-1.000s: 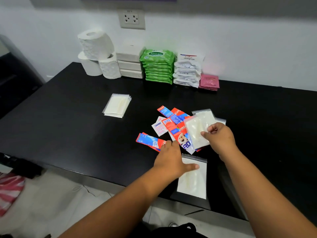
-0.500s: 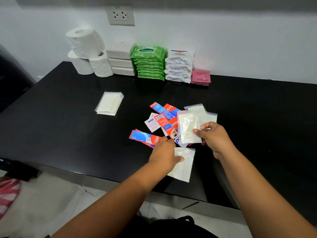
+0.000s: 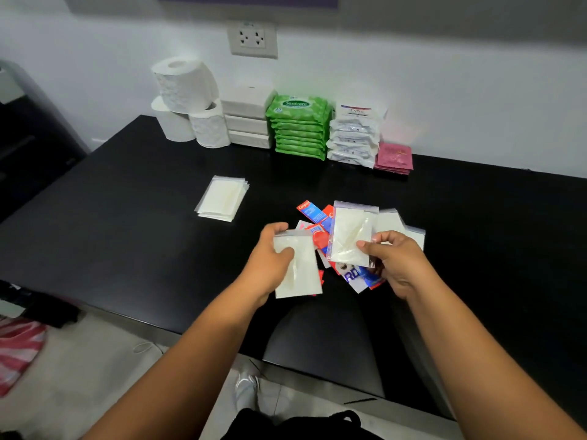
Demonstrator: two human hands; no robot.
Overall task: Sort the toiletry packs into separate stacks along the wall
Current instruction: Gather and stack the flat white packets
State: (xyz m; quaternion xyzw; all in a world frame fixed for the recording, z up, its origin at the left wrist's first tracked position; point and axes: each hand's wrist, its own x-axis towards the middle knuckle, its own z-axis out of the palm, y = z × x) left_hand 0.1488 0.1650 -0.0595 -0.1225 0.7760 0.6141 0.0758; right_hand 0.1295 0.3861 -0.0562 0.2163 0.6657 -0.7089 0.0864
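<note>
Mid-sort, clear-bag stage: left hand (image 3: 270, 262) grips one clear bag (image 3: 298, 271), right hand (image 3: 397, 258) pinches another bag (image 3: 349, 233) over the mixed pile (image 3: 320, 230); next move likely joins both to the bag stack (image 3: 222, 198) mid-table, short of the wall row (image 3: 300, 127).

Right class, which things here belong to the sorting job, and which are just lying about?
Part of the job:
left hand holding a clear zip bag
right hand holding another zip bag
mixed sachet pile
zip bag stack
green wipes stack
white packet stack
pink sachets

Lying about:
toilet rolls
wall socket
</note>
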